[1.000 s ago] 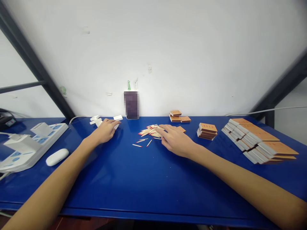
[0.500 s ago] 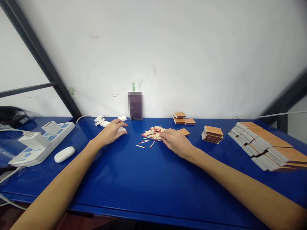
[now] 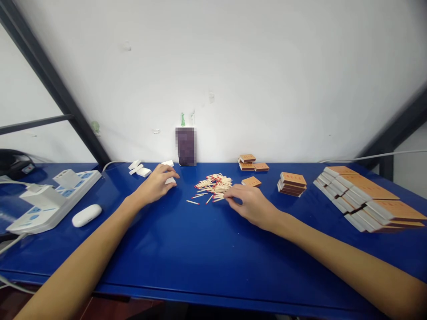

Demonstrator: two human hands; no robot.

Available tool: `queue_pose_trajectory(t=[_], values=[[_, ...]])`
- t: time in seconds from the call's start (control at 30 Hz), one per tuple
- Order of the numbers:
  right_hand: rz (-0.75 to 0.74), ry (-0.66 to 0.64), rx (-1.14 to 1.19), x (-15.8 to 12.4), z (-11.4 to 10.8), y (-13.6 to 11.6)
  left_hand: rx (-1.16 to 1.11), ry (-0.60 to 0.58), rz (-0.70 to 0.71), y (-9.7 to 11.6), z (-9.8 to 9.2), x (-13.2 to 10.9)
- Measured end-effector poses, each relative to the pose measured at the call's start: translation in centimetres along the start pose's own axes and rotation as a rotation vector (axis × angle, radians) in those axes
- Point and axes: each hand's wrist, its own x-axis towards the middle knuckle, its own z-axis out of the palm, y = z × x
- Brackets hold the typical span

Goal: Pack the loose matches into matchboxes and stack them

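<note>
A loose pile of red-tipped matches (image 3: 213, 186) lies on the blue table (image 3: 187, 249). My right hand (image 3: 251, 205) rests at the pile's near right edge, its fingers pinched together on a few matches. My left hand (image 3: 155, 186) lies to the left of the pile with its fingers curled over a small white matchbox tray (image 3: 170, 180). More white trays (image 3: 139, 168) lie behind that hand. One orange matchbox (image 3: 251, 181) sits just behind my right hand.
Stacks of orange matchboxes stand at the back middle (image 3: 251, 163), to the right (image 3: 292, 183) and in long rows at the far right (image 3: 365, 197). A white power strip (image 3: 50, 198), a white earbud case (image 3: 86, 215) and a dark phone (image 3: 186, 146) against the wall are also here.
My right hand has drawn back from the top of the match pile toward me and closed into a pinch. My left hand stays on the white tray.
</note>
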Motion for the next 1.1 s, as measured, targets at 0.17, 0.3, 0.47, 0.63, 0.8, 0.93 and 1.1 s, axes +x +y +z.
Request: queue_pose_trajectory(t=[0.17,0.3,0.47,0.63,0.8,0.93,1.1], values=[[0.115,-0.066,0.107,-1.6,0.0,-0.2,-0.222,0.005,-0.202,0.1,0.2,0.0],[0.188,-0.081,0.193,-1.8,-0.4,0.0,-0.257,-0.021,-0.224,0.7,0.0,0.3],[0.187,-0.064,0.238,-2.0,-0.5,-0.5,-0.175,0.026,-0.245,0.6,-0.1,0.2],[0.302,-0.033,0.346,-1.9,-0.4,-1.0,-0.206,0.318,-0.247,3.1,-0.5,0.7],[0.526,0.058,0.521,-1.5,-0.7,-0.3,-0.521,0.107,-0.199,10.6,0.9,1.1],[0.691,0.147,0.716,-1.2,-1.0,0.3,-0.539,-0.067,-0.169,15.3,2.5,0.4],[0.788,0.114,0.879,-1.1,-1.2,-0.3,-0.309,-0.171,-0.189,16.8,3.0,-0.3]])
